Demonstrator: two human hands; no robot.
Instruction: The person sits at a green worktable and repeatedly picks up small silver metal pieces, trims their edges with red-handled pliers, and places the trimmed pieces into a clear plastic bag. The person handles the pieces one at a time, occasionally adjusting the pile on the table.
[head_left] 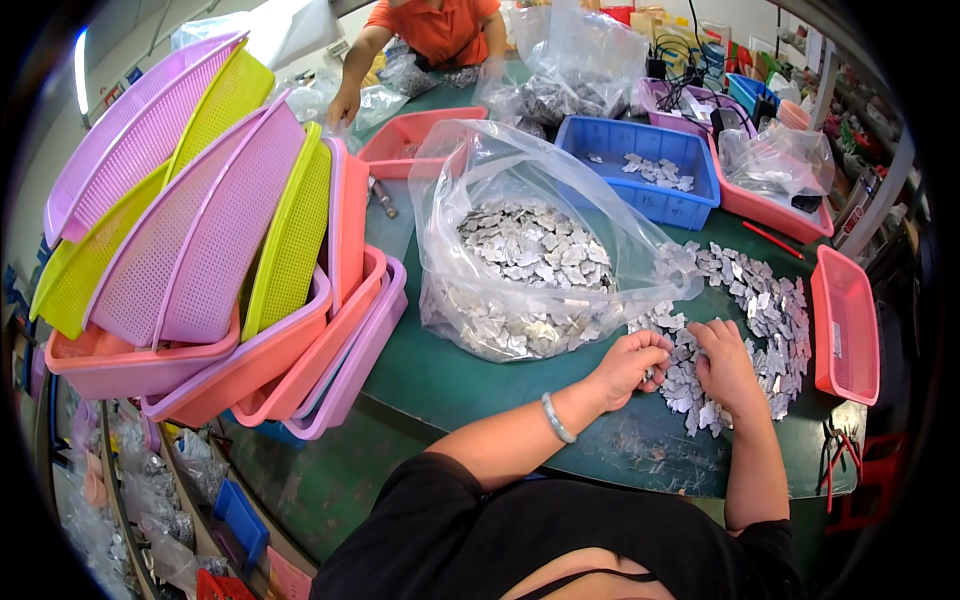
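Note:
My left hand [632, 368] is curled closed, with small grey metal pieces [649, 376] showing between its fingers; a pale bangle circles that wrist. Close by on the right, my right hand [728, 368] rests over a spread pile of flat grey metal pieces [770, 310]. Its fingers are bent, thumb apart from them, fingertips at the pieces. Whether it pinches one is hard to see. Left of the pile stands a large clear plastic bag [450, 290], its mouth wide, holding many more of these irregular flat pieces [540, 245].
Purple, green and coral perforated baskets [190, 240] are stacked at the left. Behind the bag stand a blue tray [640, 200] with some pieces and a coral tray [420, 135]. A coral basket [846, 330] and red-handled pliers [838, 460] lie right. Opposite, a person in orange [435, 30] reaches out.

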